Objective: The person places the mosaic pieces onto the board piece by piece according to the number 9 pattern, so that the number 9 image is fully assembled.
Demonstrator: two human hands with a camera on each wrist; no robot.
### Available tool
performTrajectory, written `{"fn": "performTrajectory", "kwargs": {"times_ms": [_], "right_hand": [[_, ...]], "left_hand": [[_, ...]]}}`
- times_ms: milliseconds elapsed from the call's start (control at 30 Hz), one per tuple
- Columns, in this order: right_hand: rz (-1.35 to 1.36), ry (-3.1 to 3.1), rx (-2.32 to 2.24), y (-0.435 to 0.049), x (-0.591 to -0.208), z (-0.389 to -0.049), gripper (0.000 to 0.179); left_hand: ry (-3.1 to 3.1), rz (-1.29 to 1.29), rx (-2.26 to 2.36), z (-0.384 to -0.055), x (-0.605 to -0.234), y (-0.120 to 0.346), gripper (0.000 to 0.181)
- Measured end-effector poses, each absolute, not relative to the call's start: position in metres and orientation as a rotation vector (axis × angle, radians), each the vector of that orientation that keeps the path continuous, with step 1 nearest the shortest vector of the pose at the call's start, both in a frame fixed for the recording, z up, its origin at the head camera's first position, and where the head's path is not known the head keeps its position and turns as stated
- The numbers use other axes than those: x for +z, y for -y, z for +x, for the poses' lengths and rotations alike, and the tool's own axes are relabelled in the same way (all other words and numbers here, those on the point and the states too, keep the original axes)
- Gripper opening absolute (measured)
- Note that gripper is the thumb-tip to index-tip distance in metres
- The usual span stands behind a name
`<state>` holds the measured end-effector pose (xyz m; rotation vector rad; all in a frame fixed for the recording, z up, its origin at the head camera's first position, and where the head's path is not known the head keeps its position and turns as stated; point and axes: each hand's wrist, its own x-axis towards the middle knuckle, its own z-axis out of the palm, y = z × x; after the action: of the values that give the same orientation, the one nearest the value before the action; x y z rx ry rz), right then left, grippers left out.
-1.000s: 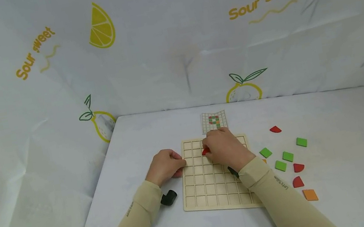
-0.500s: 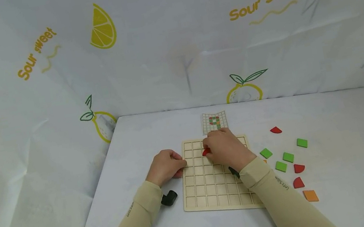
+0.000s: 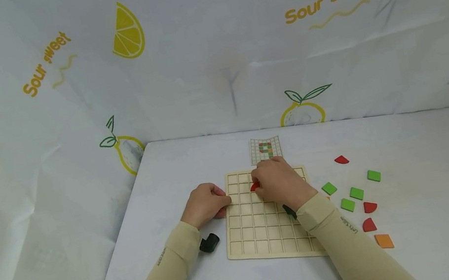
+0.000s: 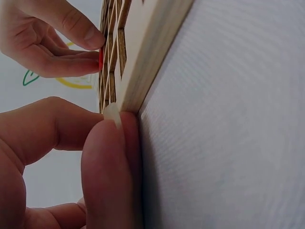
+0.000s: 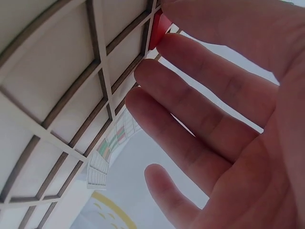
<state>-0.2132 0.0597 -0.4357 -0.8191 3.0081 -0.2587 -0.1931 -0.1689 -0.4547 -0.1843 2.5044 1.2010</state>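
A pale wooden grid board (image 3: 261, 232) lies on the table in the head view. My left hand (image 3: 205, 205) is at the board's left edge, where its thumb and index finger pinch the rim, as the left wrist view shows close up. Over the upper part of the grid, my right hand (image 3: 281, 183) holds a red rounded tile (image 3: 254, 187) between thumb and index finger. That red tile (image 5: 161, 29) touches the grid in the right wrist view; the other fingers are spread out. The right hand and forearm cover part of the board.
Behind the board is a folded pattern card (image 3: 256, 150). To the right lie several loose pieces: green squares (image 3: 347, 205), red quarter-circles (image 3: 369, 207) and an orange square (image 3: 384, 241). Another orange piece is mostly hidden by the right sleeve. A black object (image 3: 209, 243) is by the left wrist.
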Motion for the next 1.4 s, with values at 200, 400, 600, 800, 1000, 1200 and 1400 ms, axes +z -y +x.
{"fn": "performTrajectory", "kwargs": {"times_ms": [200, 400, 600, 800, 1000, 1200, 1400], "right_hand": [[-0.754, -2.976, -0.341, -0.074, -0.43, -0.213, 0.008], [-0.629, -2.964, -0.411, -0.105, -0.419, -0.211, 0.022], [-0.479, -3.008, -0.443, -0.17, -0.414, -0.2, 0.026], [-0.24, -2.98, -0.492, -0.232, -0.416, -0.183, 0.035], [-0.07, -2.941, -0.517, -0.274, -0.419, -0.173, 0.039], [-0.014, -2.907, -0.512, -0.292, -0.424, -0.172, 0.038], [0.045, -2.866, -0.518, -0.3, -0.425, -0.17, 0.04]], "left_hand": [[-2.493, -0.188, 1.202, -0.193, -0.454, 0.163, 0.017], [-2.495, -0.199, 1.2, -0.191, -0.453, 0.166, 0.017], [-2.506, -0.198, 1.182, -0.19, -0.452, 0.167, 0.016], [-2.499, -0.214, 1.174, -0.188, -0.453, 0.166, 0.016], [-2.489, -0.228, 1.173, -0.188, -0.454, 0.167, 0.017], [-2.475, -0.238, 1.184, -0.189, -0.456, 0.168, 0.018], [-2.476, -0.222, 1.18, -0.188, -0.455, 0.165, 0.018]]}}
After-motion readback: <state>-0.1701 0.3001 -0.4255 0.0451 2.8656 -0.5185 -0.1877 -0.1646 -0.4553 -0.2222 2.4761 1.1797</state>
